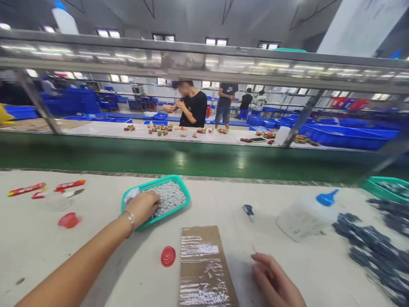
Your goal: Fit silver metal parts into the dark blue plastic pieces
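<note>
My left hand rests in a shallow green plastic tray heaped with small grey granules, its fingers curled down into them. A bracelet circles that wrist. Whether the hand holds any granules is hidden. My right hand lies on the white bench with its fingers loosely closed, just right of a cardboard strip covered in clear tape. A red round cap sits left of the strip, and a second red lid lies further left.
A glue bottle with a blue nozzle and rows of dark parts fill the bench's right side. Red-wrapped sticks lie at far left. Beyond the bench's far edge, a co-worker stands behind another bench among blue crates.
</note>
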`<action>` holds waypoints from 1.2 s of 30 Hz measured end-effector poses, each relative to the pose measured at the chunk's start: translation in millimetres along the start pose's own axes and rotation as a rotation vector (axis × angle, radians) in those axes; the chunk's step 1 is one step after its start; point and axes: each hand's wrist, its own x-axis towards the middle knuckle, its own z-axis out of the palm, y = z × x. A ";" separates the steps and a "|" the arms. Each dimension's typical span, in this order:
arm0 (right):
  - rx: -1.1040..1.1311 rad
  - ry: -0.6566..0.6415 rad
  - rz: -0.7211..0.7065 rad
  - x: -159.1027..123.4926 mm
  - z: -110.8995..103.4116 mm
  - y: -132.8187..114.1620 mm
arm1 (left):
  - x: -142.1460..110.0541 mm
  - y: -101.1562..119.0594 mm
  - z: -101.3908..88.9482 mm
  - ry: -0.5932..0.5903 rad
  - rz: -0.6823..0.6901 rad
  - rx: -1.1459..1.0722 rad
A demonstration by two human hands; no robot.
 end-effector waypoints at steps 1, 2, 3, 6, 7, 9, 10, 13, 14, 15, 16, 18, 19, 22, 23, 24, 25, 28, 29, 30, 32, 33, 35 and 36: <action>-0.065 0.102 0.005 10.7 -7.6 -5.8 | -0.7 -2.3 1.1 0.008 -0.001 -0.002; -0.189 0.158 -0.016 23.9 -14.5 -10.2 | -1.8 -4.2 2.3 0.019 -0.005 -0.009; -0.319 0.178 -0.053 39.0 -19.8 -13.0 | -3.2 -5.4 3.5 0.035 -0.013 -0.019; -0.399 0.222 -0.098 88.1 -22.5 -12.7 | -9.3 -2.7 4.9 0.114 -0.045 -0.067; -0.422 0.233 -0.104 102.4 -19.7 -11.1 | -12.6 0.3 4.0 0.145 -0.051 -0.090; -0.455 0.240 -0.104 123.3 -12.6 -8.9 | -23.1 9.5 0.3 0.204 -0.060 -0.152; -0.463 0.236 -0.103 128.7 -9.5 -9.0 | -30.9 15.7 -1.8 0.229 -0.064 -0.187; -0.431 0.188 -0.105 121.9 -2.8 -17.0 | -64.4 41.2 -3.1 0.283 -0.087 -0.325; -0.404 0.162 -0.109 112.1 -0.1 -22.2 | -77.7 52.2 -0.4 0.287 -0.098 -0.400; -0.373 0.124 -0.117 99.0 3.8 -28.6 | -90.8 64.2 4.1 0.287 -0.129 -0.609; -0.325 0.072 -0.138 83.2 9.1 -35.8 | -103.0 76.9 10.4 0.237 -0.162 -0.813; -0.218 -0.078 -0.228 47.5 24.1 -51.1 | -122.3 101.7 26.3 0.061 -0.212 -1.174; -0.084 -0.177 -0.299 29.7 32.9 -58.6 | -128.6 112.1 34.7 -0.006 -0.238 -1.352; 0.062 -0.446 -0.482 -8.3 56.5 -79.7 | -136.3 127.5 54.5 -0.142 -0.260 -1.744; 0.064 -0.512 -0.528 -12.7 61.8 -87.2 | -137.1 126.7 58.0 -0.143 -0.265 -1.786; 0.059 -0.562 -0.565 -12.2 65.5 -95.5 | -137.9 123.5 59.8 -0.135 -0.281 -1.786; 0.045 -0.586 -0.594 -6.8 68.1 -104.9 | -139.2 118.4 60.4 -0.122 -0.307 -1.759; -0.152 -0.516 -0.656 33.4 77.6 -137.9 | -146.7 98.3 57.6 -0.003 -0.420 -1.674; -0.295 -0.431 -0.667 51.7 84.0 -148.9 | -149.8 91.1 56.1 0.073 -0.465 -1.659; -0.354 -0.407 -0.671 70.6 92.7 -159.0 | -152.5 83.4 54.6 0.168 -0.513 -1.640; -0.441 -0.389 -0.672 105.7 115.9 -174.4 | -155.0 66.0 51.1 0.344 -0.606 -1.571; -0.489 -0.406 -0.687 120.3 128.9 -179.5 | -154.1 55.6 49.0 0.402 -0.648 -1.523; -0.587 -0.445 -0.719 141.1 153.1 -184.8 | -147.1 32.1 44.1 0.471 -0.708 -1.425; -0.634 -0.460 -0.730 147.4 162.8 -185.5 | -141.0 19.6 41.5 0.482 -0.729 -1.381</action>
